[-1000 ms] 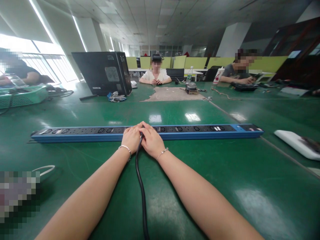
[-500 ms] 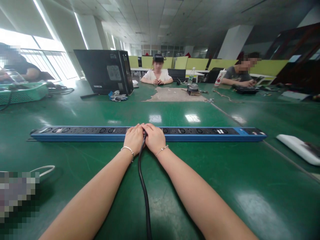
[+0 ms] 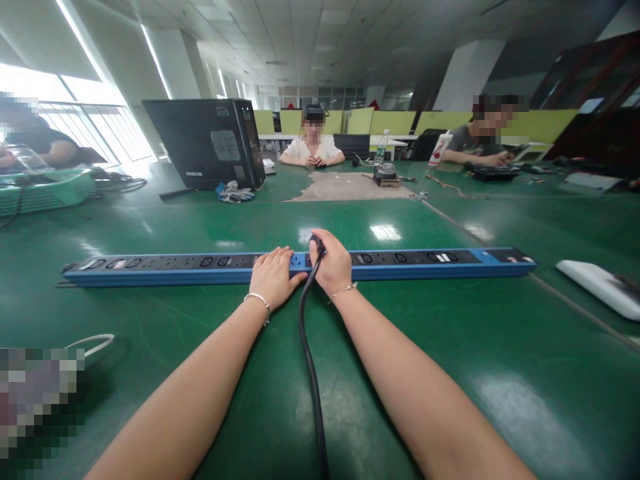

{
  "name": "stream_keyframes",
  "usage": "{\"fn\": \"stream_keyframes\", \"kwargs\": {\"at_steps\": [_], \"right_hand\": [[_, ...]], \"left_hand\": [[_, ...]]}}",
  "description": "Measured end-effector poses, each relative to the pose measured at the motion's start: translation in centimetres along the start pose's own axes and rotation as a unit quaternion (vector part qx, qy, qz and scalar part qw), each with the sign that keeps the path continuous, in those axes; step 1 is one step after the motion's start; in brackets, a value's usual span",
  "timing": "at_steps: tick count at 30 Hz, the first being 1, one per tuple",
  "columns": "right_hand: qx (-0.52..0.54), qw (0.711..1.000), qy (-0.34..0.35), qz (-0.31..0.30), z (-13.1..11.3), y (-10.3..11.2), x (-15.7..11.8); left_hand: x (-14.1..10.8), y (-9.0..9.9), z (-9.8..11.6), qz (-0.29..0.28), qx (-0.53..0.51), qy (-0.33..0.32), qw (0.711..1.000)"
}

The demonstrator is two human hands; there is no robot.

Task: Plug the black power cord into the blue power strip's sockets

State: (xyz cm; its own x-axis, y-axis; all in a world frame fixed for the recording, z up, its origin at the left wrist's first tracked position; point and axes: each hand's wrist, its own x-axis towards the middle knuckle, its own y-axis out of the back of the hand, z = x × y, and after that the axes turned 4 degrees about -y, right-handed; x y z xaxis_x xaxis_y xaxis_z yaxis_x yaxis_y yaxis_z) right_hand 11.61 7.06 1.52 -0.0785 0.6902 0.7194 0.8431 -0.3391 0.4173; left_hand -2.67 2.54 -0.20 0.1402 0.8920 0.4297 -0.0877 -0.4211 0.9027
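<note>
A long blue and black power strip (image 3: 410, 265) lies crosswise on the green table (image 3: 200, 400). Over its middle part my left hand (image 3: 274, 275) grips the strip, fingers on top and thumb along the front side. Just to the right, my right hand (image 3: 334, 261) is closed on a black plug (image 3: 318, 244), held above the strip's sockets. From the plug a black cable (image 3: 311, 360) runs down toward the bottom edge. A blue section with a socket shows between my hands. The plug's prongs are hidden.
Behind the strip stand a black computer case (image 3: 210, 143) and gloves (image 3: 235, 193). A green basket (image 3: 50, 193) is at the left, a white object (image 3: 595, 287) at the right. A person (image 3: 313, 143) sits across the table; others sit at both sides.
My right hand has moved right and slightly up with the plug, away from my left hand. The blue socket section between them is now uncovered. My left thumb has spread outward.
</note>
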Motion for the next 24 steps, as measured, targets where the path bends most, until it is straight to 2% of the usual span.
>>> {"fn": "stream_keyframes", "kwargs": {"at_steps": [5, 8, 14, 21, 24], "right_hand": [[-0.045, 0.989, -0.143, 0.006, 4.2, 4.4, 0.2], [-0.041, 0.988, -0.149, -0.022, 5.7, 5.8, 0.1], [-0.056, 0.988, -0.132, -0.049, 5.6, 5.9, 0.0], [-0.155, 0.979, -0.084, -0.104, 3.8, 5.1, 0.2], [-0.173, 0.977, -0.072, -0.102, 3.3, 4.6, 0.0]], "left_hand": [[0.0, -0.3, -0.2, -0.004, -0.005, 0.001, 1.000], [0.0, -0.4, -0.3, -0.001, -0.005, -0.002, 1.000], [0.1, -0.4, -0.3, -0.003, -0.004, -0.003, 1.000], [0.0, -0.3, -0.2, 0.005, -0.010, -0.008, 1.000], [0.0, -0.3, -0.2, 0.004, -0.010, -0.008, 1.000]]}}
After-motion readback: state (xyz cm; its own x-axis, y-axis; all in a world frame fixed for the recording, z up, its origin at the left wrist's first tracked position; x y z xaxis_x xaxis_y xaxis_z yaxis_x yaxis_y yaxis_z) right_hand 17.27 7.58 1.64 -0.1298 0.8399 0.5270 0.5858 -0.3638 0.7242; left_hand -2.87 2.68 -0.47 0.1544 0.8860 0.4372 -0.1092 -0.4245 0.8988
